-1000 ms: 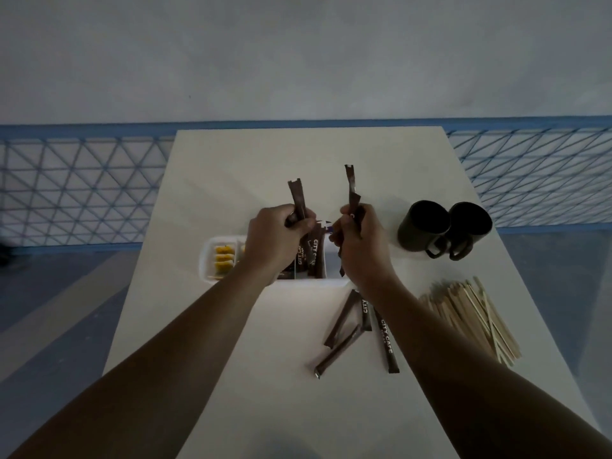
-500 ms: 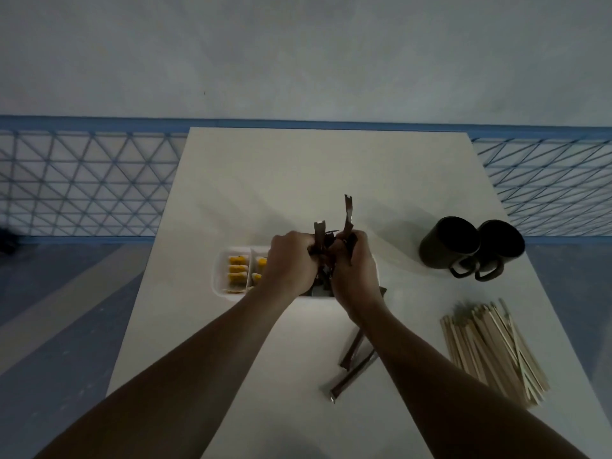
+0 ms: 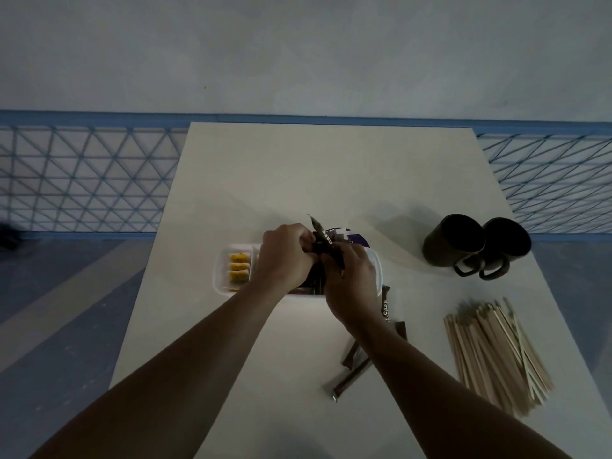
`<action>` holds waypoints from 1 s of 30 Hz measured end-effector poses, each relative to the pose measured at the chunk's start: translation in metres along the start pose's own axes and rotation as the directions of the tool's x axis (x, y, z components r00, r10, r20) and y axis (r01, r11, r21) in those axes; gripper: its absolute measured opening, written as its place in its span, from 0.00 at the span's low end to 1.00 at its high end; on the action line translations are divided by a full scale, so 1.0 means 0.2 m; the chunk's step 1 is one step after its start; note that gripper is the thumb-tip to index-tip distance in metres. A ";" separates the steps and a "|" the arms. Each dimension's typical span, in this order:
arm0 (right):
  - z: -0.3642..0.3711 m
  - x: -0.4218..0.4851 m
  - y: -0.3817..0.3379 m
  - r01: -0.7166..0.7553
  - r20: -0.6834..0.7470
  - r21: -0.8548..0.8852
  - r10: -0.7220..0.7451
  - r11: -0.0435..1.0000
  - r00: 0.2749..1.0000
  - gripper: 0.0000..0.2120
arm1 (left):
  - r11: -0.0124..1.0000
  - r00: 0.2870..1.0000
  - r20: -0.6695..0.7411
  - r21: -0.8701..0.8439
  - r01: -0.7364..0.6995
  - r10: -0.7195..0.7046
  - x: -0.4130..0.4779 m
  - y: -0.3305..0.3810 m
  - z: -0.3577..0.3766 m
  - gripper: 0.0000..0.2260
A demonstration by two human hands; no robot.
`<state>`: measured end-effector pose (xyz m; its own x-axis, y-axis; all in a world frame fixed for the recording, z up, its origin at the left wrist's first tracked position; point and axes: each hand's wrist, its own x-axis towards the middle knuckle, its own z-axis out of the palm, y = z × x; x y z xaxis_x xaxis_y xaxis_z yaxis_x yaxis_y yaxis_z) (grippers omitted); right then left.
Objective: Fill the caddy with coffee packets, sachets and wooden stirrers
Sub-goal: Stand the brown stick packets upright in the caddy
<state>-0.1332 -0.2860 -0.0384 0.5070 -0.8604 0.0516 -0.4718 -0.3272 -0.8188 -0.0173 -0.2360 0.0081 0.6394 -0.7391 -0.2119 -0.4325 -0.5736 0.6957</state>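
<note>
- Within the last second both my hands have sunk from above the table into the white plastic caddy (image 3: 217,274), taking the dark brown coffee stick packets (image 3: 322,241) down with them.
- The yellow sachets (image 3: 239,267) already fill its left compartment; I'm seating coffee beside them.
- My left hand (image 3: 286,256) is curled round the packets' tops.
- My right hand (image 3: 352,276) pinches the same bundle lower down.
- Next, I judge: let go cleanly, then fetch the loose brown packets (image 3: 352,377) and the untouched pale wooden stirrers (image 3: 496,349).
</note>
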 end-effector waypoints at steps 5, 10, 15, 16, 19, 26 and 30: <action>0.00 0.00 0.03 0.011 -0.051 -0.064 -0.014 0.998 0.999 0.06 | 1.000 1.000 0.016 0.001 0.021 -0.021 -0.01 -0.01 0.02 0.11; -0.05 0.01 0.03 -0.083 -0.004 -0.030 0.083 0.996 0.997 0.08 | 0.999 0.999 -0.018 0.026 0.028 -0.028 -0.01 -0.02 0.04 0.08; -0.07 0.02 0.03 -0.059 0.074 -0.079 0.065 0.995 0.995 0.06 | 0.998 0.999 -0.046 0.053 0.017 -0.014 0.01 -0.01 0.06 0.07; -0.07 0.02 0.04 -0.042 0.080 -0.091 0.050 0.995 0.996 0.05 | 0.998 0.999 -0.050 0.055 0.010 -0.008 0.01 0.00 0.07 0.07; -0.07 0.04 0.05 0.026 0.119 -0.139 -0.009 0.990 0.993 0.05 | 0.999 0.998 -0.063 0.030 -0.012 0.014 0.00 0.01 0.06 0.08; -0.10 0.11 0.01 0.132 0.238 -0.291 -0.062 0.948 0.969 0.10 | 0.999 0.994 -0.101 -0.002 -0.051 0.051 0.02 0.04 0.04 0.07; -0.11 0.09 0.00 0.075 0.172 -0.234 -0.035 0.969 0.985 0.16 | 0.999 0.994 -0.099 0.003 -0.043 0.044 0.00 0.03 0.05 0.07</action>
<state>-0.1402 -0.3102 -0.0252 0.6395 -0.7686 -0.0189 -0.5879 -0.4730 -0.6562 -0.0258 -0.2436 0.0055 0.6799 -0.7247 -0.1122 -0.4620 -0.5421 0.7019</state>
